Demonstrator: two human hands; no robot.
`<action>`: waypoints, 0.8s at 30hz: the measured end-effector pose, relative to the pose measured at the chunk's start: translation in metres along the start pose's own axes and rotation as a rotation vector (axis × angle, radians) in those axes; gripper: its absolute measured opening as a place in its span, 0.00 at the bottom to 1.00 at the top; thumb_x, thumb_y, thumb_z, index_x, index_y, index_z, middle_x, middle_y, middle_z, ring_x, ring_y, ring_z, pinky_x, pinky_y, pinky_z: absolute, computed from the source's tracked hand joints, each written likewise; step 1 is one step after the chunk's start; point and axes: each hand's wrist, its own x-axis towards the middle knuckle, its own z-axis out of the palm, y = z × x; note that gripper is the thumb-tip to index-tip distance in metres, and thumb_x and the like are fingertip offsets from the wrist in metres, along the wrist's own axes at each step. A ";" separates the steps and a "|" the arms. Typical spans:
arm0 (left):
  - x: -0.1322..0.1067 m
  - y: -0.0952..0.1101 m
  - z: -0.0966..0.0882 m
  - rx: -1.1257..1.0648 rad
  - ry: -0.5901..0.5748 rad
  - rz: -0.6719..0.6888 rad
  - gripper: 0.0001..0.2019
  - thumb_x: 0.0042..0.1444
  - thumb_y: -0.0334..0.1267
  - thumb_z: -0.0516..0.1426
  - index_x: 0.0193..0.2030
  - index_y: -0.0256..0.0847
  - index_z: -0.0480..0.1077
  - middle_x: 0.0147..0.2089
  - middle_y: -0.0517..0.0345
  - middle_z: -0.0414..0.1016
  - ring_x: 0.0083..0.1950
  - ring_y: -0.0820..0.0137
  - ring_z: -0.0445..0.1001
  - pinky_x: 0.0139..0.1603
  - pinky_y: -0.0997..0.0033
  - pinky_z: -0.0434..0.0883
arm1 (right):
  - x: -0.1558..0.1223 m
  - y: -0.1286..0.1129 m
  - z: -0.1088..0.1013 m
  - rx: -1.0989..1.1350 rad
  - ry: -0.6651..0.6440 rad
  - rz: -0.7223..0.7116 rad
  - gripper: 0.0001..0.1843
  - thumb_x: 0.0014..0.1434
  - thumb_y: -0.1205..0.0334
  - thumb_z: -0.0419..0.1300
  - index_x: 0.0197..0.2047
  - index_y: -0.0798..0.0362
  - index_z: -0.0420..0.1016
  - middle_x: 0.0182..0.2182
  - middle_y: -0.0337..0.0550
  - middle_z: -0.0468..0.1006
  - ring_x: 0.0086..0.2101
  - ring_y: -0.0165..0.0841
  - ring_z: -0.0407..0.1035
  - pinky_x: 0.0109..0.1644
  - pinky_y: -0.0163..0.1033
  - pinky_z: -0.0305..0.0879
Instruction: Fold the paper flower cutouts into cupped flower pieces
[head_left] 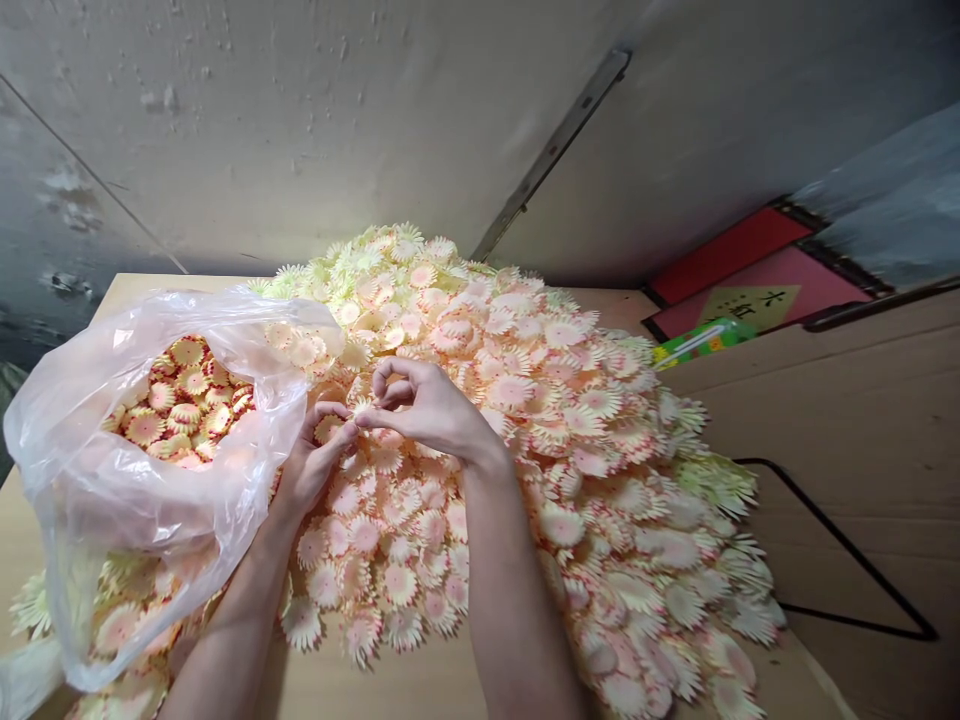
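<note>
Head view: left hand (315,455) and right hand (429,408) pinch one flower piece (365,407) between fingertips. Flower pile (570,400) lies beneath.

Cream-and-pink flowers (525,420) with red-edged petals lie beside a clear plastic bag (112,490), near red boards (750,270).

A grey, pitted concrete wall (300,120) is filling the top of the frame, with a thin metal strip (555,150) running diagonally down it from upper centre. A pale wooden tabletop (375,692) is showing along the bottom edge and at upper left. At the right, brown cardboard (840,400) is lying flat — a black line (847,545) is looping across it. In the upper right corner, red boards (735,255) are sitting beside a green box (701,342); light is falling evenly.
</note>
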 end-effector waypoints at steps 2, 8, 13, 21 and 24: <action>0.000 0.000 0.001 0.004 0.014 0.012 0.13 0.54 0.44 0.67 0.40 0.42 0.71 0.35 0.63 0.72 0.33 0.76 0.70 0.37 0.77 0.68 | 0.001 0.000 0.000 -0.030 -0.001 -0.013 0.16 0.49 0.59 0.71 0.35 0.52 0.69 0.24 0.35 0.76 0.26 0.29 0.72 0.29 0.34 0.64; 0.000 0.005 0.004 0.050 0.055 0.023 0.12 0.53 0.45 0.67 0.38 0.42 0.73 0.38 0.63 0.71 0.32 0.78 0.68 0.36 0.77 0.68 | 0.003 0.003 -0.001 -0.052 0.026 -0.097 0.12 0.49 0.61 0.71 0.37 0.54 0.76 0.38 0.44 0.81 0.36 0.33 0.78 0.36 0.36 0.70; 0.000 0.004 0.003 0.029 0.023 -0.002 0.14 0.52 0.47 0.67 0.39 0.42 0.72 0.33 0.63 0.69 0.32 0.77 0.67 0.34 0.77 0.67 | 0.003 0.008 -0.002 0.018 0.060 -0.028 0.16 0.46 0.57 0.74 0.35 0.53 0.74 0.25 0.40 0.80 0.30 0.33 0.76 0.33 0.35 0.68; 0.000 0.005 0.002 0.091 0.004 -0.007 0.14 0.52 0.46 0.67 0.39 0.41 0.73 0.35 0.61 0.71 0.31 0.78 0.68 0.34 0.78 0.67 | 0.006 0.004 0.005 0.047 0.204 -0.036 0.25 0.39 0.51 0.78 0.27 0.52 0.66 0.15 0.29 0.67 0.17 0.23 0.59 0.21 0.30 0.53; 0.001 0.006 0.004 0.045 -0.002 -0.003 0.15 0.51 0.48 0.68 0.38 0.41 0.74 0.35 0.62 0.71 0.32 0.78 0.69 0.35 0.78 0.68 | 0.007 0.004 0.005 -0.010 0.198 -0.034 0.26 0.41 0.47 0.76 0.27 0.51 0.66 0.12 0.26 0.61 0.15 0.21 0.52 0.19 0.31 0.46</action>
